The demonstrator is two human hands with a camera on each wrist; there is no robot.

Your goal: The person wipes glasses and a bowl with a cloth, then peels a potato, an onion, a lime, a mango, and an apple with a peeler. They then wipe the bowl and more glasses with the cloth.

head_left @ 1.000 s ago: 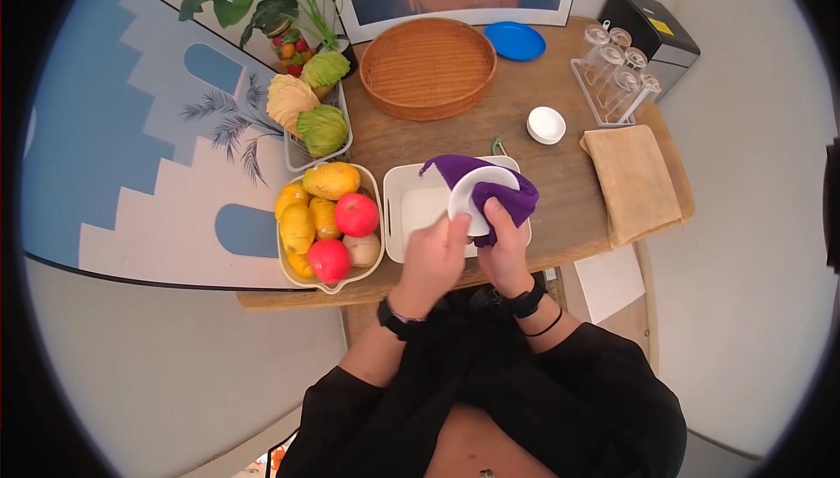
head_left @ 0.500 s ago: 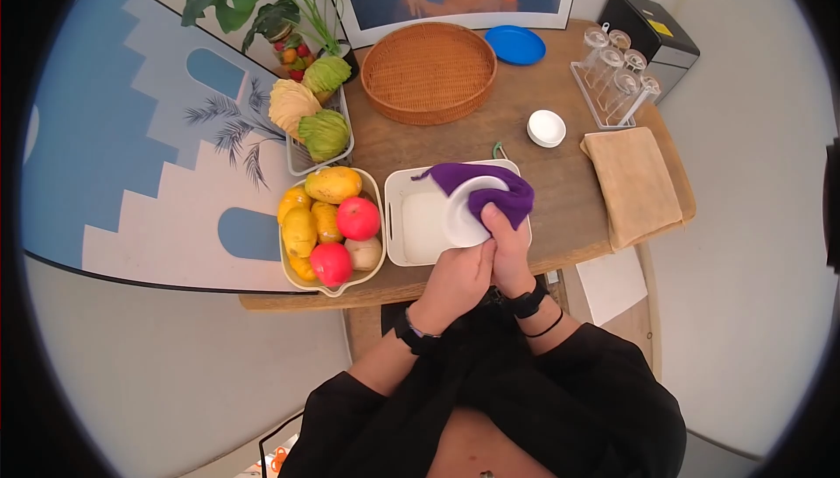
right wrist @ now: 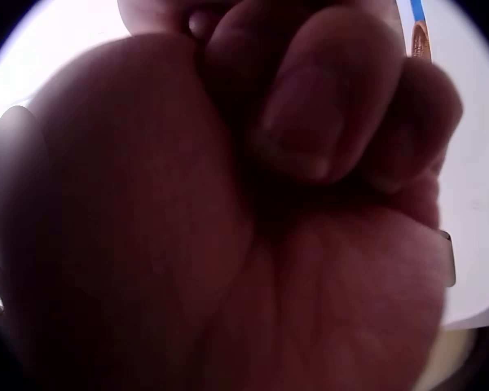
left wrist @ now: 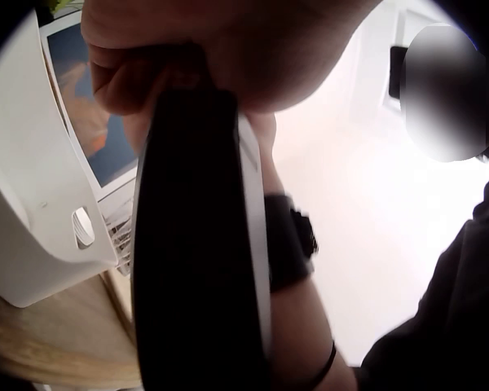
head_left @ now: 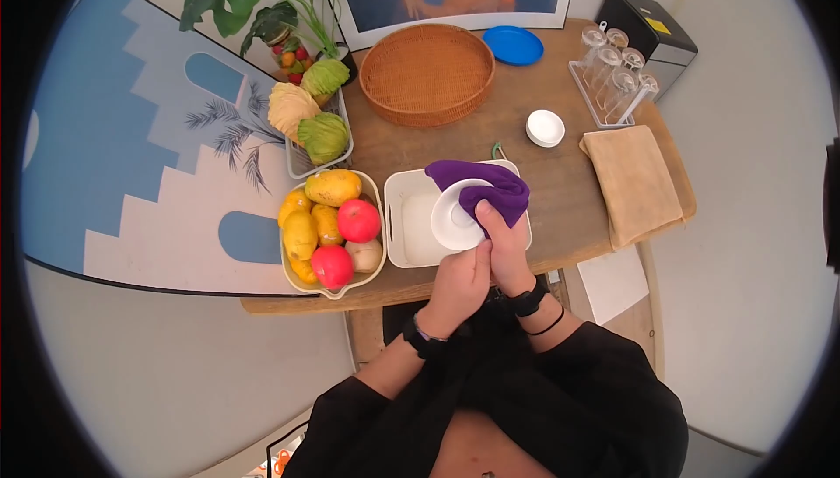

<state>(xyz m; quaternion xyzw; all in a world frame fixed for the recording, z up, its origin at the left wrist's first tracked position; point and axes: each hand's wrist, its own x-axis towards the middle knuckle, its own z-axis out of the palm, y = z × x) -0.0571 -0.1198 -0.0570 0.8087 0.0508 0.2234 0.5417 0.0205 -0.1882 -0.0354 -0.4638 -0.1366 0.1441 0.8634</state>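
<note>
Over the white tub (head_left: 398, 215) near the table's front edge, my left hand (head_left: 464, 277) grips the lower edge of a small white plate (head_left: 453, 211), held tilted. My right hand (head_left: 505, 246) holds a purple cloth (head_left: 490, 185) pressed to the plate's right side and rim. The left wrist view has the plate (left wrist: 200, 244) edge-on as a dark band under my curled fingers (left wrist: 147, 73), with the tub (left wrist: 33, 204) to the left. My curled right fingers (right wrist: 310, 106) fill the right wrist view, and the cloth is hidden there.
A cream tray of fruit (head_left: 328, 220) sits left of the tub, a wire basket of cabbages (head_left: 311, 115) behind it. Farther back stand a wicker basket (head_left: 427, 71), a blue plate (head_left: 514, 45), a glass rack (head_left: 612, 75), a small white dish (head_left: 545, 127) and a folded tan towel (head_left: 634, 182).
My left hand has slid from the plate's left side to its bottom edge, close beside the right hand. The plate has tipped leftward and the cloth has bunched onto its upper right.
</note>
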